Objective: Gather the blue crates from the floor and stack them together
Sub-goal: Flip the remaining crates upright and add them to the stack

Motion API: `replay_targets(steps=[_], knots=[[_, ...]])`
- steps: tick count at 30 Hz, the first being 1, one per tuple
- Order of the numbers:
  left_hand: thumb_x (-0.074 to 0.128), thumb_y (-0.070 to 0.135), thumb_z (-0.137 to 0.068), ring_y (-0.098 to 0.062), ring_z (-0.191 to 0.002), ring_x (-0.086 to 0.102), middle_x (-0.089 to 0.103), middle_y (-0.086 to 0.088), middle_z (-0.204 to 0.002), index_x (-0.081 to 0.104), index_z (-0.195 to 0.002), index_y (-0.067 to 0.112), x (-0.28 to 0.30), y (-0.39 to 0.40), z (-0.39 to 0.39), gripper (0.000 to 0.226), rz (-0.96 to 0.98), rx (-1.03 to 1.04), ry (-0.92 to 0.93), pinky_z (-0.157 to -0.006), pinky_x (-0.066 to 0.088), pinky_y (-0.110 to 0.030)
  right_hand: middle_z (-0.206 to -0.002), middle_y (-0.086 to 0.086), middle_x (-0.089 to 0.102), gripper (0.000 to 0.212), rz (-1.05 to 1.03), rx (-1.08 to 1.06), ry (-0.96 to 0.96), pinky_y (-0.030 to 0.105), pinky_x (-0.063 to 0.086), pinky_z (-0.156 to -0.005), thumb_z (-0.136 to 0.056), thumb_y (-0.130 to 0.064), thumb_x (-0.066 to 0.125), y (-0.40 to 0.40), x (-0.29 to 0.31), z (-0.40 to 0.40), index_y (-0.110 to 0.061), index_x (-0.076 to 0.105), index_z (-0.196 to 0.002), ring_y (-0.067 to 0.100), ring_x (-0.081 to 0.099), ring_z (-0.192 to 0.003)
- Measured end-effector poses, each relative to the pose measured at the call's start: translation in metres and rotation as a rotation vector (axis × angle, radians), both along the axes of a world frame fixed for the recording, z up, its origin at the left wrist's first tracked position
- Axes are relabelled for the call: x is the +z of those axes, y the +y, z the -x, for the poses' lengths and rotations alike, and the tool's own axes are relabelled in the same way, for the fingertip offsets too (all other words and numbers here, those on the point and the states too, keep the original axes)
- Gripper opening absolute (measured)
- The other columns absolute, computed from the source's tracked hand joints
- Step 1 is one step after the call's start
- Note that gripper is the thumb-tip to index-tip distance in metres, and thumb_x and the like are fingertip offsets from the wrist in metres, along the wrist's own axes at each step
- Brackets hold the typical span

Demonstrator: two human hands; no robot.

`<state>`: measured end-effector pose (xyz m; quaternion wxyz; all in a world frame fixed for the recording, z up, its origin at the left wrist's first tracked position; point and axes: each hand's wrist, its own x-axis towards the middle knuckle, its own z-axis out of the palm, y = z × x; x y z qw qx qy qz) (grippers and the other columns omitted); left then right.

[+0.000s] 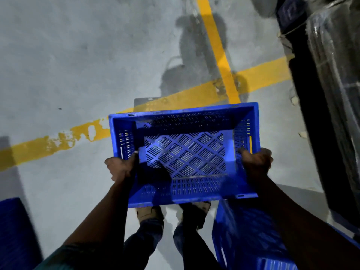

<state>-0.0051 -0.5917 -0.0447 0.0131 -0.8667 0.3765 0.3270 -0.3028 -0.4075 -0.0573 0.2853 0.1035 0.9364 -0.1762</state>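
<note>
I've got the blue crate (pixel 185 152) off the floor, open side up and empty, left hand (pixel 120 168) clamped on its left wall and right hand (pixel 257 162) clamped on its right wall, fingers hooked over the rim. Crate sits above my feet, its far edge over the yellow floor line (pixel 58 141). Second blue crate (pixel 249 236) stands just below-right of the held one, a third blue one (pixel 13 230) well left of it.

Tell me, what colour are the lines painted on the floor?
Yellow, worn in patches. The painted lines cross on the grey floor; the head view shows them.
</note>
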Motion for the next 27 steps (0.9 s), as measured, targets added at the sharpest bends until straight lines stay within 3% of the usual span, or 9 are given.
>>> replay_targets(steps=[9, 13, 22, 27], knots=[[0.077, 0.052, -0.074, -0.039, -0.129, 0.046, 0.045, -0.023, -0.137, 0.036, -0.134, -0.005, 0.098, -0.005, -0.075, 0.093, 0.085, 0.213, -0.047, -0.107, 0.031, -0.055, -0.131, 0.024, 0.054, 0.075, 0.115, 0.181, -0.022, 0.048, 0.044, -0.099, -0.072, -0.032, 0.08, -0.041, 0.091, -0.051, -0.004, 0.047, -0.134, 0.041, 0.053, -0.121], [0.077, 0.053, -0.073, -0.038, -0.123, 0.052, 0.051, -0.021, -0.131, 0.042, -0.129, -0.002, 0.169, 0.013, -0.115, 0.086, 0.117, 0.359, -0.055, -0.107, 0.03, -0.053, -0.137, 0.023, 0.05, 0.074, 0.13, 0.263, -0.051, 0.048, 0.039, -0.105, -0.076, -0.03, 0.079, -0.064, 0.164, -0.081, -0.007, 0.044, -0.138, 0.04, 0.048, -0.127], [0.076, 0.046, -0.076, -0.038, -0.121, 0.051, 0.052, -0.02, -0.127, 0.045, -0.128, -0.001, 0.326, 0.071, -0.222, 0.077, 0.21, 0.562, -0.054, -0.106, 0.027, -0.053, -0.139, 0.021, 0.047, 0.072, 0.205, 0.474, -0.11, 0.05, 0.044, -0.102, -0.079, -0.034, 0.075, -0.08, 0.336, -0.177, -0.01, 0.043, -0.139, 0.04, 0.049, -0.124], [0.057, 0.035, -0.088, -0.04, -0.113, 0.055, 0.056, -0.023, -0.118, 0.05, -0.12, -0.003, 0.399, 0.115, -0.276, 0.05, 0.362, 0.576, -0.029, -0.103, 0.034, -0.053, -0.133, 0.021, 0.054, 0.075, 0.33, 0.541, -0.132, 0.048, 0.047, -0.1, -0.074, -0.043, 0.073, -0.065, 0.405, -0.219, -0.014, 0.045, -0.138, 0.037, 0.055, -0.119]])
